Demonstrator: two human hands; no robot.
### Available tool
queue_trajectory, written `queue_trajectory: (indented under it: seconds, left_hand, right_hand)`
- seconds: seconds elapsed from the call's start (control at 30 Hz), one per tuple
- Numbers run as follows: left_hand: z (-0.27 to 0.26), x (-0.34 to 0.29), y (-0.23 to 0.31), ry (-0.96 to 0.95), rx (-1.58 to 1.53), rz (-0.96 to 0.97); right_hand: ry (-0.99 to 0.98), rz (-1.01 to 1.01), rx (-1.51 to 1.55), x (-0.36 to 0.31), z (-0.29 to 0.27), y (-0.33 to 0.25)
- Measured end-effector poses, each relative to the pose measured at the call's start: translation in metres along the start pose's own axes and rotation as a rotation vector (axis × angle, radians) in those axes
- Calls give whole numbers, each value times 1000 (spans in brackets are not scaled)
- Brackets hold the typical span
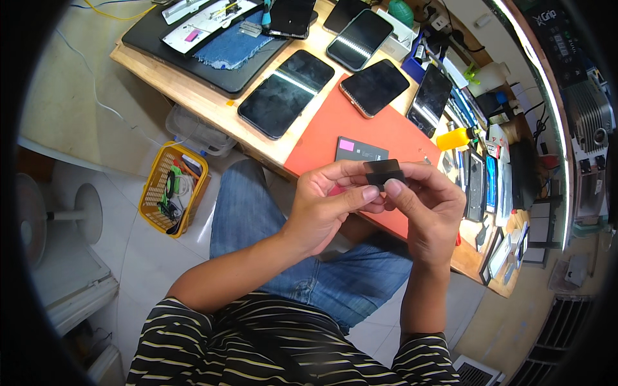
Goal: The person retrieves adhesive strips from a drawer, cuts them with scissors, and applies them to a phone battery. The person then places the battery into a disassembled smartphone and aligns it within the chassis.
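Observation:
My left hand [335, 202] and my right hand [428, 209] meet above the near edge of the workbench. Between their thumbs and fingers they pinch a small black flat piece [385, 174]; its upper part looks thinner and brownish. What exactly it is I cannot make out. Just beyond my fingers, a dark phone battery [360, 150] with a pink patch lies on the orange mat [315, 138], partly hidden by my hands. A smartphone [374, 88] rests screen up on the mat's far side.
Left of the mat lies a large black phone [286, 93]; another phone [430, 100] lies to the right. A closed dark laptop [225, 71] carries a denim cloth [235, 48]. A yellow bottle [455, 139] stands among tools. On the floor sits a yellow basket [201, 193].

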State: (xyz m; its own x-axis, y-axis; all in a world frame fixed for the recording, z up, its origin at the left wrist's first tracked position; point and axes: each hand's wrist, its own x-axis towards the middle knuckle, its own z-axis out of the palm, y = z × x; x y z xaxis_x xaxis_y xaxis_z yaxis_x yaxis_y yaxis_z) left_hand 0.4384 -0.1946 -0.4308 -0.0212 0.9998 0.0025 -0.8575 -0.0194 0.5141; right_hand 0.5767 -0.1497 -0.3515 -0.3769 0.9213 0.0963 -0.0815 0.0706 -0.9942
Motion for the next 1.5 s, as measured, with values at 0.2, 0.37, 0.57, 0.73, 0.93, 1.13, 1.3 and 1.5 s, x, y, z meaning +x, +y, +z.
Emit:
queue_trajectory:
  seconds: [0.2,0.37,0.57,0.73,0.93,1.13,1.3,1.5]
  left_hand:
    - [0,-7,2,14,-291,-95]
    - [2,-5,6,110,-325,-166]
    - [-25,7,61,73,548,-4]
    - [-28,37,76,-28,1501,451]
    - [-28,43,71,-283,1945,525]
    - [-30,44,76,-410,2170,498]
    - [-28,43,81,-497,2199,498]
    - [-29,44,80,-480,2179,479]
  right_hand:
    - [5,17,-51,0,4,6]
    - [81,-18,-34,7,7,4]
    - [171,133,-251,32,-20,-5]
    - [27,312,-309,50,-26,20]
    - [-50,386,-347,57,-25,28]
    - [-101,470,-304,60,-25,35]
    - [-108,464,-279,62,-25,37]
    - [-112,470,-289,63,-25,37]
